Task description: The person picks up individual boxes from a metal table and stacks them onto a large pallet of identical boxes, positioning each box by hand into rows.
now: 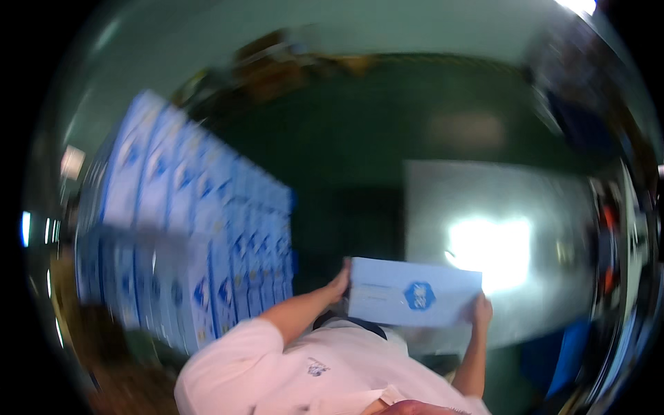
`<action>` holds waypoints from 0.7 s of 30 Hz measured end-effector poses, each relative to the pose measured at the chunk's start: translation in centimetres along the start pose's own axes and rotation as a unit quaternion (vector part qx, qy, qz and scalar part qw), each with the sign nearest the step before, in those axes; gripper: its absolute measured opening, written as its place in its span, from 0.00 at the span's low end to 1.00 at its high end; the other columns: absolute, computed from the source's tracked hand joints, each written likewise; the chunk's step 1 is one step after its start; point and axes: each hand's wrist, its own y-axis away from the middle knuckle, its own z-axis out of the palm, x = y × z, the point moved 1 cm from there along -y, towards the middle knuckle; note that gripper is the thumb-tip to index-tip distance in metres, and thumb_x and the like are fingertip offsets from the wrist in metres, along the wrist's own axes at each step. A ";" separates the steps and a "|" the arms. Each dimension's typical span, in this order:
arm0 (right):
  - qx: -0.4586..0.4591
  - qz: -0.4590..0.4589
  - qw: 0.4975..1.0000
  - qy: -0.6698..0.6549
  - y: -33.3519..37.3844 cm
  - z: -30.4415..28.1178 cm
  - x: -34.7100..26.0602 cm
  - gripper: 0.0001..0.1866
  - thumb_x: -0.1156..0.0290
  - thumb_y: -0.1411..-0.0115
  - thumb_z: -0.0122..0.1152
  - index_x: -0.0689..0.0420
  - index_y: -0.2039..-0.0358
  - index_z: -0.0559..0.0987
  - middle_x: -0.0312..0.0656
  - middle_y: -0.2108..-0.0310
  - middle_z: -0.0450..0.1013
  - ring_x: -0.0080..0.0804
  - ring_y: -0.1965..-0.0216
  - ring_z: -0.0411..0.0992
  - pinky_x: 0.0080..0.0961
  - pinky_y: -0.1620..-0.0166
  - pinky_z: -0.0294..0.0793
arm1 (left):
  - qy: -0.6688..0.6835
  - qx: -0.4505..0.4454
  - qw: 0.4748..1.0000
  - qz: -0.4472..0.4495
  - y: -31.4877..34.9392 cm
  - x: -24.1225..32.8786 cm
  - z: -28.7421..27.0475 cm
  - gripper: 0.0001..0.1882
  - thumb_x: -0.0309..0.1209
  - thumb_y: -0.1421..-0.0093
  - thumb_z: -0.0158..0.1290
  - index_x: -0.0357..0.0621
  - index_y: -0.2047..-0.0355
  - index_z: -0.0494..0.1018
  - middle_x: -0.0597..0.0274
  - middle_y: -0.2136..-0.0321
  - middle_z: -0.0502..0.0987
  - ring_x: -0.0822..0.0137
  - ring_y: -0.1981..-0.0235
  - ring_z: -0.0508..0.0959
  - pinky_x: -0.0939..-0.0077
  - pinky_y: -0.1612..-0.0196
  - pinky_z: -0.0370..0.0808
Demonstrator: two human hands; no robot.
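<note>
A light blue cardboard box (387, 294) with a darker blue hexagon mark is held level in front of my body. My left hand (339, 282) is closed on its left end and my right hand (482, 309) on its right end. Most of the fingers lie hidden behind or under the box. The box's right part overlaps the near left part of a shiny metal table (443, 207) in view; whether they touch, I cannot tell.
To the left rises a tall stack of white and blue boxes (228, 235). Brown cartons (273, 72) lie by the far wall. Dark green floor (346, 145) stretches between. A blue bin (564, 356) stands at the table's near right, with blurred equipment (609, 228) along its right edge.
</note>
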 end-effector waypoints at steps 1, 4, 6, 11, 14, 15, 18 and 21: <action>0.001 -0.043 0.990 -0.135 -0.6 1.3 0.1 0.34 0.43 0.38 0.50 0.69 0.60 0.79 0.57 0.62 0.77 0.47 0.54 0.74 0.36 0.49 0.70 | -0.017 -0.007 1.000 0.015 0.0 1.1 0.1 0.49 0.71 0.39 0.23 0.46 0.32 0.53 0.51 0.33 0.56 0.54 0.33 0.55 0.57 0.33 0.51; -0.002 -0.038 0.998 0.047 -1.2 3.2 -1.6 0.47 0.31 0.45 0.50 0.75 0.64 0.78 0.59 0.67 0.77 0.48 0.61 0.76 0.37 0.56 0.74 | -0.050 -0.053 0.992 0.106 1.6 0.9 -0.5 0.49 0.70 0.40 0.35 0.44 0.31 0.51 0.49 0.33 0.55 0.52 0.32 0.53 0.60 0.32 0.51; -0.035 -0.119 0.979 0.161 -1.0 4.0 -2.6 0.48 0.30 0.43 0.48 0.76 0.64 0.77 0.56 0.68 0.77 0.44 0.63 0.76 0.34 0.57 0.74 | -0.182 0.098 0.958 0.198 3.7 0.9 -0.7 0.53 0.68 0.45 0.48 0.44 0.31 0.47 0.47 0.34 0.56 0.51 0.32 0.55 0.62 0.33 0.53; -0.096 -0.113 0.989 -0.025 7.5 10.0 -8.6 0.46 0.35 0.35 0.38 0.76 0.57 0.76 0.54 0.66 0.77 0.43 0.62 0.75 0.33 0.56 0.73 | -0.199 0.170 0.910 0.321 15.6 4.7 -5.6 0.59 0.59 0.53 0.62 0.38 0.31 0.46 0.40 0.37 0.61 0.50 0.37 0.64 0.68 0.35 0.59; -0.183 -0.085 0.974 -0.107 13.0 16.1 -11.8 0.44 0.35 0.35 0.41 0.69 0.43 0.67 0.52 0.50 0.70 0.42 0.48 0.68 0.38 0.43 0.64 | -0.175 0.259 0.876 0.369 25.8 3.9 -10.4 0.57 0.52 0.53 0.65 0.35 0.32 0.50 0.41 0.40 0.66 0.52 0.39 0.67 0.68 0.37 0.60; -0.215 -0.098 0.960 -0.149 13.8 18.5 -12.4 0.42 0.37 0.35 0.43 0.68 0.42 0.67 0.51 0.47 0.68 0.41 0.45 0.65 0.38 0.41 0.61 | -0.182 0.299 0.849 0.396 29.4 4.0 -11.9 0.55 0.49 0.53 0.66 0.35 0.33 0.51 0.42 0.41 0.67 0.52 0.40 0.68 0.67 0.37 0.61; -0.264 -0.209 0.924 -0.181 28.0 22.3 -19.6 0.34 0.46 0.34 0.49 0.66 0.42 0.68 0.46 0.45 0.67 0.37 0.45 0.63 0.34 0.41 0.59 | -0.244 0.460 0.736 0.432 39.5 -0.2 -19.4 0.51 0.44 0.53 0.66 0.37 0.34 0.55 0.46 0.43 0.70 0.55 0.42 0.69 0.65 0.39 0.62; -0.430 -0.363 0.801 -0.204 39.2 25.8 -25.5 0.29 0.55 0.34 0.50 0.66 0.42 0.67 0.45 0.45 0.67 0.35 0.46 0.65 0.33 0.41 0.60 | 0.105 0.391 0.754 0.517 52.3 -4.9 -24.8 0.47 0.37 0.55 0.68 0.38 0.36 0.60 0.54 0.47 0.72 0.63 0.46 0.72 0.66 0.42 0.66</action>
